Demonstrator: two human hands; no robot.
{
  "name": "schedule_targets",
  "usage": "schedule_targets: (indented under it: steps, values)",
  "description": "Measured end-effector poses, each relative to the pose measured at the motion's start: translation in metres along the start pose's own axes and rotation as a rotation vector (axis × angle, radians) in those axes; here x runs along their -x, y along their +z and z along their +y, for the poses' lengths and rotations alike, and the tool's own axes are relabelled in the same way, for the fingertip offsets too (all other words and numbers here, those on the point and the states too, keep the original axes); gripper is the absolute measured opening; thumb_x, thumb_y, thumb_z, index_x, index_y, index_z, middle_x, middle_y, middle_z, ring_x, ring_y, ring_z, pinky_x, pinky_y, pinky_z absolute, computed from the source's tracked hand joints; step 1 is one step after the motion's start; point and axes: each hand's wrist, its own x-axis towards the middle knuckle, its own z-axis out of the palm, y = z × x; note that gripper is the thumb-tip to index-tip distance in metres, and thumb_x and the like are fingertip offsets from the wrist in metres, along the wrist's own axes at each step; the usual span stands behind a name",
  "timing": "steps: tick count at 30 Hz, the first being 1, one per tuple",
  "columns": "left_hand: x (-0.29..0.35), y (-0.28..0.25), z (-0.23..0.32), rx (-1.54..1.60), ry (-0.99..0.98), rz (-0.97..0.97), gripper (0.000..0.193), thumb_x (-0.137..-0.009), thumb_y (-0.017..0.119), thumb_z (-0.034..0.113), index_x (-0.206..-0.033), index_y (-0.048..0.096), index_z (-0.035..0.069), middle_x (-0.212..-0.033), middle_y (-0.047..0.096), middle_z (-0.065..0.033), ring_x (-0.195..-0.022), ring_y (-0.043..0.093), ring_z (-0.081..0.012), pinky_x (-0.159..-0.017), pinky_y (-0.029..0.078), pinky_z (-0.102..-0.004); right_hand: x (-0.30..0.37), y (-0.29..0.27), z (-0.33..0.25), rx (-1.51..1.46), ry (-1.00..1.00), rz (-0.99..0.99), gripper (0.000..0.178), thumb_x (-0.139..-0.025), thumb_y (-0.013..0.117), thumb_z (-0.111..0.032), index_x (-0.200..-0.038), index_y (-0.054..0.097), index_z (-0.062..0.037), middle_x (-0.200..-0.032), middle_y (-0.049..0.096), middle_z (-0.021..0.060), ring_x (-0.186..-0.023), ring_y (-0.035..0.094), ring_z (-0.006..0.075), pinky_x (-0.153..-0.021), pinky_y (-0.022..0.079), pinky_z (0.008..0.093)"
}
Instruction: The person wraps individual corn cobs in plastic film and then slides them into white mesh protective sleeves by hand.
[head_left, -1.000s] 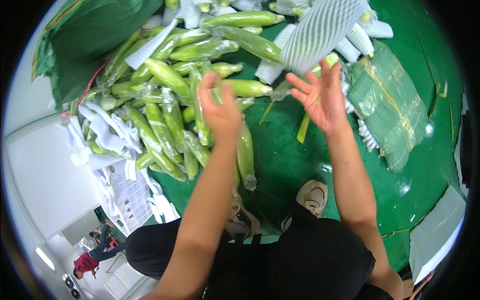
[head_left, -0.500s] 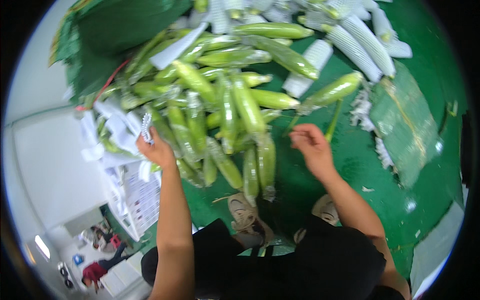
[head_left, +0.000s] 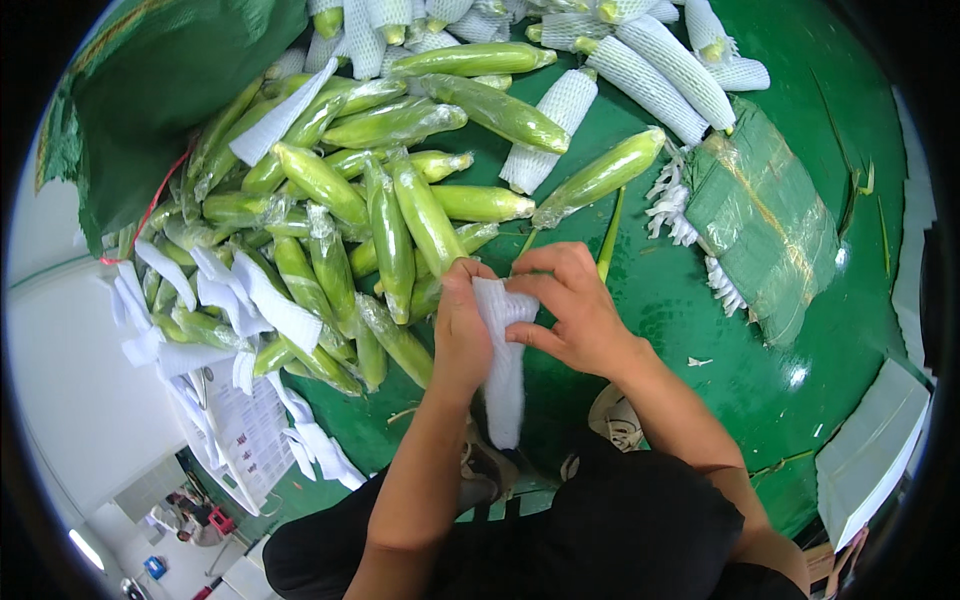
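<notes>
A white foam net sleeve point(head_left: 505, 395) hangs between my hands, its lower end reaching down above my shoes. My left hand point(head_left: 463, 335) is closed around the upper left side of the sleeve. At its top opening, the bent fingers and thumb of my right hand point(head_left: 575, 310) grip the right edge. Whether anything is inside the sleeve cannot be made out. Just beyond my hands lies a heap of green corn ears point(head_left: 425, 215) in clear film. One wrapped ear point(head_left: 605, 175) rests apart, to the right of the heap.
Corn ears in white foam sleeves point(head_left: 665, 75) lie at the far side. Loose flat sleeves point(head_left: 280, 305) are scattered on the left beside a printed sheet point(head_left: 245, 430). A green sack point(head_left: 185, 90) stands at far left; a folded green bundle point(head_left: 765, 225) lies right.
My left hand has come in from the left with a foam sleeve. My right hand has met it, and the sleeve is now held between both. The whole view has shifted rightward.
</notes>
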Motion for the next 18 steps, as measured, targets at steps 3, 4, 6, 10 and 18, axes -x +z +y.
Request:
schedule_targets:
  steps: [3,4,6,10,18]
  values:
    - [-0.018,0.000,0.002,-0.199,0.035,0.015,0.048,-0.108,0.030,0.047,-0.096,0.055,0.007,-0.087,0.054,-0.0009,-0.081,0.049,-0.0094,-0.072,0.042,-0.0263,0.008,0.004,0.013,0.212,-0.081,-0.034,0.050,-0.073,0.084,-0.022,-0.115,0.060,-0.0072,-0.108,0.059,0.0111,-0.097,0.056,0.0334,-0.092,0.044,0.0470]
    - [-0.031,-0.003,0.006,-0.272,0.062,-0.016,0.047,-0.108,0.032,0.047,-0.096,0.056,0.008,-0.087,0.054,0.0005,-0.080,0.049,-0.0078,-0.072,0.041,-0.0245,0.007,0.006,0.014,0.063,0.054,-0.036,0.054,-0.073,0.084,-0.021,-0.118,0.058,-0.0073,-0.110,0.058,0.0118,-0.099,0.056,0.0341,-0.092,0.045,0.0466]
    - [-0.057,0.002,0.013,-0.292,-0.084,-0.176,0.041,-0.106,0.042,0.041,-0.098,0.058,0.005,-0.083,0.055,-0.0010,-0.077,0.050,-0.0105,-0.070,0.043,-0.0283,0.005,0.010,0.013,-0.246,0.326,-0.044,0.060,-0.072,0.084,-0.019,-0.124,0.054,-0.0077,-0.113,0.057,0.0132,-0.101,0.055,0.0354,-0.093,0.045,0.0459]
    - [-0.060,0.020,0.019,-0.528,-0.014,-0.375,0.057,-0.105,0.040,0.051,-0.104,0.061,-0.002,-0.090,0.065,-0.0133,-0.084,0.060,-0.0235,-0.078,0.047,-0.0375,0.008,0.006,0.021,0.005,0.164,0.126,0.072,-0.070,0.085,-0.020,-0.132,0.049,-0.0080,-0.126,0.049,0.0159,-0.110,0.052,0.0379,-0.098,0.044,0.0451]
    - [-0.068,0.011,0.006,-0.501,-0.078,-0.390,0.058,-0.106,0.033,0.051,-0.100,0.060,0.000,-0.090,0.062,-0.0135,-0.087,0.058,-0.0234,-0.083,0.046,-0.0357,0.025,0.015,0.022,-0.181,0.447,0.198,0.061,-0.072,0.088,-0.020,-0.119,0.053,-0.0066,-0.101,0.065,0.0077,-0.095,0.063,0.0290,-0.088,0.050,0.0405]
